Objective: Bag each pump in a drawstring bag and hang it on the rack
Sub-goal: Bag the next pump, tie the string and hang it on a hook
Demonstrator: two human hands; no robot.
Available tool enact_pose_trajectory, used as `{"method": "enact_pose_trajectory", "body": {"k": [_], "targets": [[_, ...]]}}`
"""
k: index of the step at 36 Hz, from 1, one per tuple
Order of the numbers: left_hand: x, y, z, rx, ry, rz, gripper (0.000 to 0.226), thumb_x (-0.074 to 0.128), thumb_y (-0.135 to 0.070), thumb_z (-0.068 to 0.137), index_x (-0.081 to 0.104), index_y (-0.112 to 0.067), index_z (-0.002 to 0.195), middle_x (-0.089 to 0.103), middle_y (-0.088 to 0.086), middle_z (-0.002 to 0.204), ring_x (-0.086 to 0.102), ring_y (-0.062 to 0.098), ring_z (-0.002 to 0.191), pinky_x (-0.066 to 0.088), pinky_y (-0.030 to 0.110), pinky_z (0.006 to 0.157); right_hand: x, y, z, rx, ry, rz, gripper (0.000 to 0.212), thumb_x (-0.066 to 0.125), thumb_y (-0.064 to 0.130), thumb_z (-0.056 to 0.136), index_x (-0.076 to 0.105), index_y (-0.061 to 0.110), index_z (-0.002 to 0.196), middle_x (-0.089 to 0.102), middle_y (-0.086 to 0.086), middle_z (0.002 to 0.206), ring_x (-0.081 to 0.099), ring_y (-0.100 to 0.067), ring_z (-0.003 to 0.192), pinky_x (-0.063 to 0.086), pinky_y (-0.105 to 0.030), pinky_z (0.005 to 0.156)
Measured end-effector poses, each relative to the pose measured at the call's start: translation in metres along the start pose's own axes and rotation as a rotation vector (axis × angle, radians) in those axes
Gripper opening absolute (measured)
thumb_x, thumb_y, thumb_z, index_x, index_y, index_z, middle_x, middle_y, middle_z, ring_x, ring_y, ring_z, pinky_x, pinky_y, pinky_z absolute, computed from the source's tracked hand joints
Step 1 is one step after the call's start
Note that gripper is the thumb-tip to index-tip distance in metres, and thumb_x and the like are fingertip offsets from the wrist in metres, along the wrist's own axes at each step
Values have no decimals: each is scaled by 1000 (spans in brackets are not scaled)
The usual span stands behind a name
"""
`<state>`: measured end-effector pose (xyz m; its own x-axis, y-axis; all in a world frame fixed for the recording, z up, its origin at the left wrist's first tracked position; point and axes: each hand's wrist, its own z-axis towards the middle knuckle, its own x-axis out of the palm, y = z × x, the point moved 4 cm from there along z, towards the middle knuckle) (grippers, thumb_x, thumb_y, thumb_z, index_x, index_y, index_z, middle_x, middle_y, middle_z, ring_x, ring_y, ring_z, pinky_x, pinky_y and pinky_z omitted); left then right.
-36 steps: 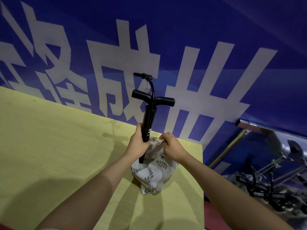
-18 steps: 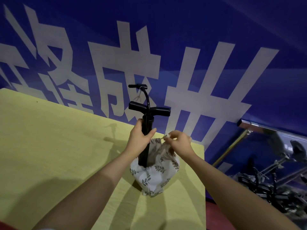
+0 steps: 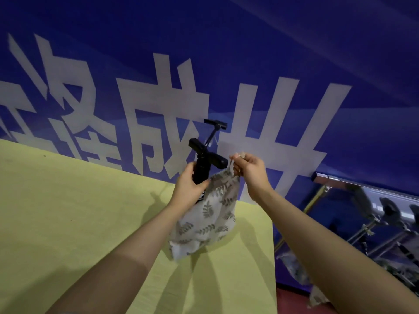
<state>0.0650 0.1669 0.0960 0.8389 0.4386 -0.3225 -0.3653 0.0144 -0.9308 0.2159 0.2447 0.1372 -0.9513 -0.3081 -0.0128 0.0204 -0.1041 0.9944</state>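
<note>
Now left hand (image 3: 188, 189) grips pump (image 3: 201, 168) above bag (image 3: 210, 214).

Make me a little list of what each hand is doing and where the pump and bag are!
left hand: grips the pump's black barrel
right hand: pinches the drawstring, pulling it up
pump: lower part inside the bag, handle sticking out
bag: leaf-print cloth, mouth not fully closed
table: yellow, under the bag
</note>
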Motion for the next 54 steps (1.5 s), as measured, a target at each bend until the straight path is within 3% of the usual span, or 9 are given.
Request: {"method": "enact_pose_trajectory", "body": {"k": [4, 9, 15, 18, 23, 29, 38, 45, 54], "targets": [[-1, 5, 6, 13, 5, 133, 34, 71, -27, 78, 57, -24, 109, 58, -5, 104, 59, 17, 99, 52, 38, 81, 2, 27, 4, -52, -26, 54, 26, 54, 10, 95, 50, 8, 69, 37, -1, 55, 32, -12, 50, 29, -24, 51], [2, 8, 1, 40, 17, 229, 36, 66, -10, 82, 58, -13, 117, 57, 1, 108, 57, 21, 104, 39, 22, 76, 12, 39, -1, -116, 32, -8, 21, 57, 16, 95, 56, 3, 78, 38, -2, 55, 33, -13, 52, 31, -26, 52], [2, 7, -2, -19, -1, 253, 66, 64, -16, 84, 28, -18, 140, 42, -1, 135, 43, 19, 127, 32, 25, 89, 20, 42, -8, -129, 57, -25, 24, 52, 16, 97, 62, -6, 101, 40, -8, 64, 34, -15, 55, 31, -25, 52], [-1, -9, -4, 175, -14, 140, 72, 61, -21, 81, 22, -15, 141, 30, 5, 142, 27, 20, 136, 25, 29, 107, 22, 48, -7, -144, 84, -34, 15, 51, 14, 97, 65, 9, 96, 48, -5, 64, 40, -13, 57, 35, -24, 53], [6, -46, 13, 346, 148, 377, 55, 43, -52, 86, 39, -28, 136, 31, -6, 150, 15, 12, 142, 11, 36, 112, 23, 61, -2, -179, 95, -13, 16, 51, 6, 95, 65, 8, 88, 54, 9, 56, 47, -6, 54, 42, -23, 57], [18, -62, 22, 228, 311, 438, 16, 42, -41, 96, 48, -31, 106, 55, -10, 91, 38, 22, 111, 33, 37, 94, 17, 80, 6, -231, 56, -13, 18, 50, 7, 96, 66, 5, 87, 47, 0, 56, 43, -11, 52, 40, -24, 53], [29, -71, 21, 339, 92, 760, 24, 44, -35, 94, 49, -18, 110, 59, 9, 101, 53, 30, 93, 43, 37, 75, -4, 114, 9, -292, -164, 88, 21, 49, 10, 97, 64, -4, 101, 43, 5, 57, 38, -7, 51, 36, -21, 49], [30, -72, 31, 208, 254, 813, 63, 26, -64, 91, 39, -22, 135, 37, 5, 132, 37, 27, 123, 29, 40, 105, -3, 123, 6, -357, -186, -5, 19, 52, 12, 96, 64, -3, 94, 46, 5, 60, 41, -8, 56, 38, -23, 56], [24, -77, 24, 146, 229, 711, 54, 38, -61, 90, 54, -20, 121, 28, 1, 135, 22, 25, 127, 20, 38, 111, -1, 122, -1, -390, -143, -85, 18, 48, 14, 98, 65, 8, 95, 46, 3, 61, 40, -9, 55, 37, -26, 53]]}}
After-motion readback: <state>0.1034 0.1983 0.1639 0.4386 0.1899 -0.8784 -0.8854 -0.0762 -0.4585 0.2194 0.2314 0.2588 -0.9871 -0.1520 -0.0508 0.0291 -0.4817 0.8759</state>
